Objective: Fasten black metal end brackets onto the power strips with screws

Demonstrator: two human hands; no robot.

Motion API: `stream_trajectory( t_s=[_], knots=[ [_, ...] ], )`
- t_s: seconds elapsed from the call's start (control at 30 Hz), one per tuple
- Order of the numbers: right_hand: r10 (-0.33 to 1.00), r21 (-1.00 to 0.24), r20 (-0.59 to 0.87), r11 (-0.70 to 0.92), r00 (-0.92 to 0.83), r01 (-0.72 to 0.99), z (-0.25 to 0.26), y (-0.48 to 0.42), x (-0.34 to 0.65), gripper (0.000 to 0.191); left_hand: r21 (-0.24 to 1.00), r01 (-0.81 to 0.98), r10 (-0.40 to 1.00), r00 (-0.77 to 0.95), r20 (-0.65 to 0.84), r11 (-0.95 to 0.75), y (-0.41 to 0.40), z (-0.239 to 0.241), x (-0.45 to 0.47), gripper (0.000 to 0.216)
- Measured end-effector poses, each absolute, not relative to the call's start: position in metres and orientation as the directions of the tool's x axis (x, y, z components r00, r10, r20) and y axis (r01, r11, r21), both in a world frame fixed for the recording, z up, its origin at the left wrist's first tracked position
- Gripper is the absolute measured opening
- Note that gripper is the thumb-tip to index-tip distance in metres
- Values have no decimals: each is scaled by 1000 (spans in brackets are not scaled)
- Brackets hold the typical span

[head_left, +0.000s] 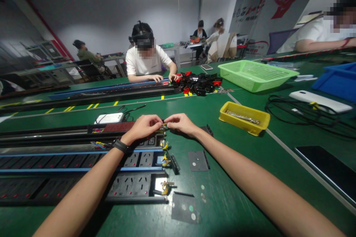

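Grip nearly closed, left hand [147, 125] and right hand [180, 123] pinch 1 small brass-coloured fitting [164, 124] at the maroon-socketed power strip's [118, 127] end.

Across the left of the worktop [228, 213], I see the socket strips [139, 185] side by side, their near ends at mid-view. Plates [183, 209] lie just right of those ends. Farther right I have a bin [236, 123] with metal pieces [241, 116] in it, a basket [250, 81] behind, a cable [280, 114] to its right, a phone [328, 170] nearer me. Beyond the strips, a parts pile [198, 83] lies beside a co-worker's hands [158, 78].
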State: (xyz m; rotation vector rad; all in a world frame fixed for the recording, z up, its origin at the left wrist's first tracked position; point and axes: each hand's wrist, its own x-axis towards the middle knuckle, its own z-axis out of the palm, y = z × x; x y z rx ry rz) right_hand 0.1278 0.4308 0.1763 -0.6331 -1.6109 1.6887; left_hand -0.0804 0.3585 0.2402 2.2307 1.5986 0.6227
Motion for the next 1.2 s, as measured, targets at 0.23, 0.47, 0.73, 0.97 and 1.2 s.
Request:
stream_trajectory(
  t_s=[0.23, 0.47, 0.73, 0.97, 1.2],
  knots=[
    [771, -988, 109, 13, -628, -156, 175, 431, 129, 36, 495, 803, 943, 296, 153, -332, 359, 241, -81, 28],
    [778, -987, 126, 34, -615, -159, 170, 434, 127, 33, 481, 805, 938, 313, 152, -346, 360, 240, -82, 27],
    [771, -987, 112, 12, -626, -162, 172, 433, 128, 35, 480, 808, 939, 308, 152, -343, 361, 239, -83, 27],
    [770, -985, 136, 39, -624, -167, 172, 433, 128, 41, 484, 806, 940, 308, 148, -341, 360, 239, -83, 27],
    [778, -986, 137, 49, -613, -158, 168, 433, 125, 42, 483, 803, 937, 315, 152, -349, 361, 238, -83, 27]
  ],
)
